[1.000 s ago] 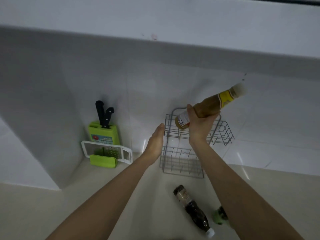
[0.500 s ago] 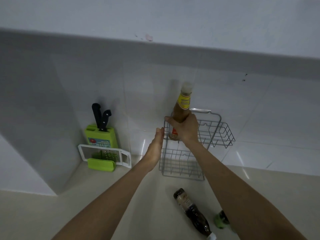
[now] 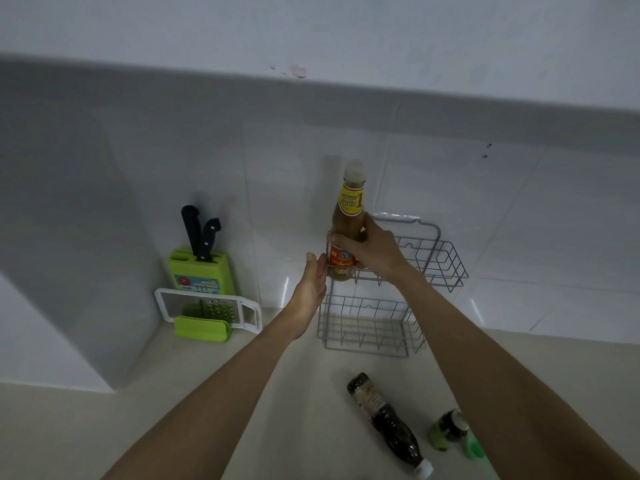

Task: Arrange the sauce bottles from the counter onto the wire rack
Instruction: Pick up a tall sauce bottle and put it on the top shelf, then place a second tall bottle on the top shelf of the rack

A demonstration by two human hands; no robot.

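A grey two-tier wire rack stands against the tiled wall. My right hand grips a tall brown sauce bottle with a yellow neck label, upright at the left end of the rack's upper tier. My left hand rests flat against the rack's left side, fingers straight, holding nothing. On the counter a dark sauce bottle lies on its side. A green bottle lies beside it, partly hidden by my right forearm.
A green knife block with two black-handled knives stands in the left corner, with a white and green grater leaning in front of it. A wall cabinet's underside runs overhead. The beige counter stretches toward me.
My right hand turned the brown bottle from tilted to upright and lowered it into the left end of the upper tier. My left hand stayed at the rack's side.
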